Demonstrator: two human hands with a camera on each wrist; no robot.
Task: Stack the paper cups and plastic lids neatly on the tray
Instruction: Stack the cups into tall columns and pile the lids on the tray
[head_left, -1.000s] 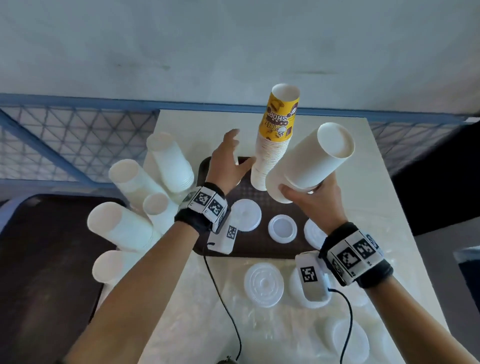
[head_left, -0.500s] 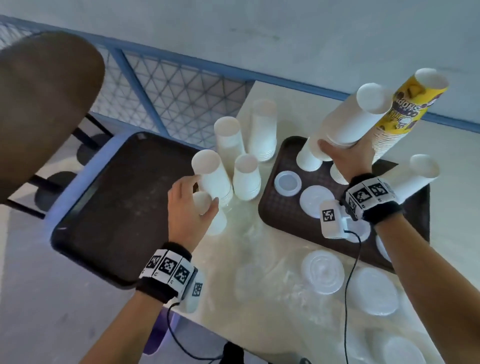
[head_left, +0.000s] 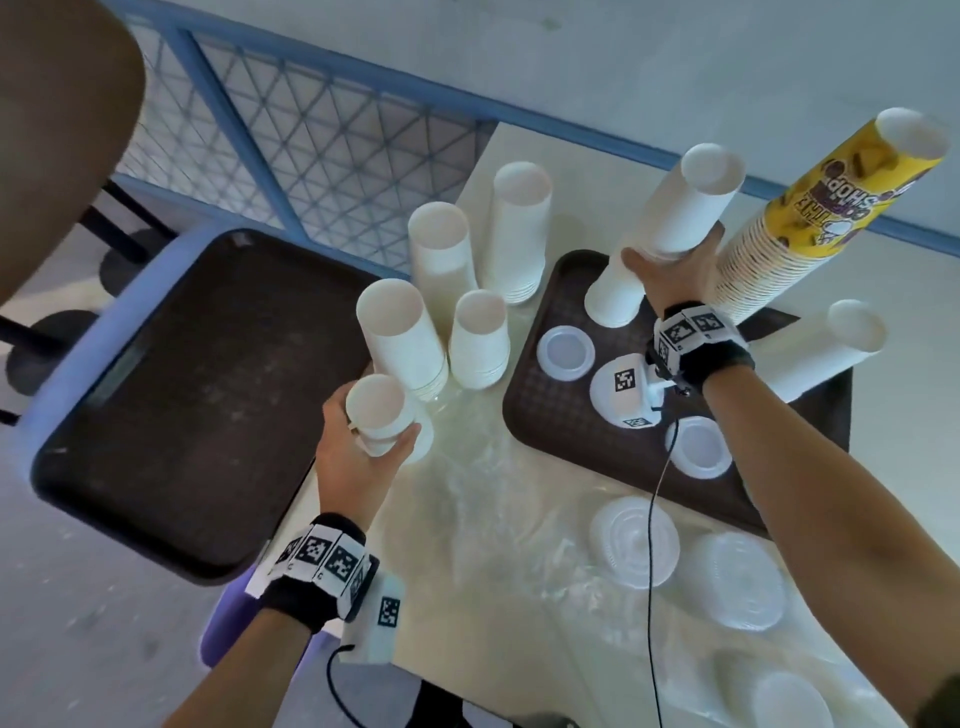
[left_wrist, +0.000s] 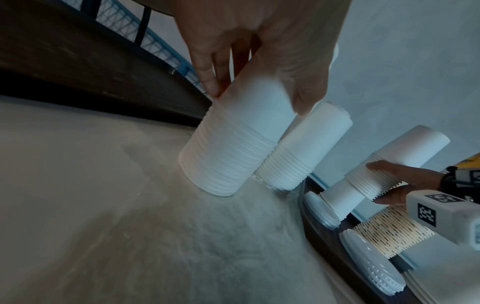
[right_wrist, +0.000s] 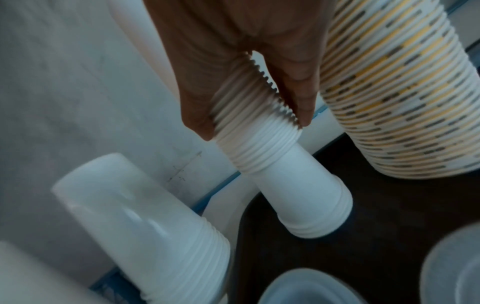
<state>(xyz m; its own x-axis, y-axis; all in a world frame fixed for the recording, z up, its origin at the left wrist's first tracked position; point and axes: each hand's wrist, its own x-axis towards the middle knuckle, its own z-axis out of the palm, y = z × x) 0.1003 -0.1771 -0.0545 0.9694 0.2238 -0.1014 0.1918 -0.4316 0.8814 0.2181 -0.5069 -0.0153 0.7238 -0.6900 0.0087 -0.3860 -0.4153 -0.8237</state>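
**Both hands on cup stacks**

Left hand (head_left: 358, 457) is wrapped round a short white cup stack (head_left: 384, 415) standing on the table (head_left: 467, 519), just off the brown tray (head_left: 561, 415). Right hand (head_left: 670, 270) pinches a tall white stack (head_left: 670, 234) – tilted, base on the tray, right beside the yellow printed stack (head_left: 831, 208).
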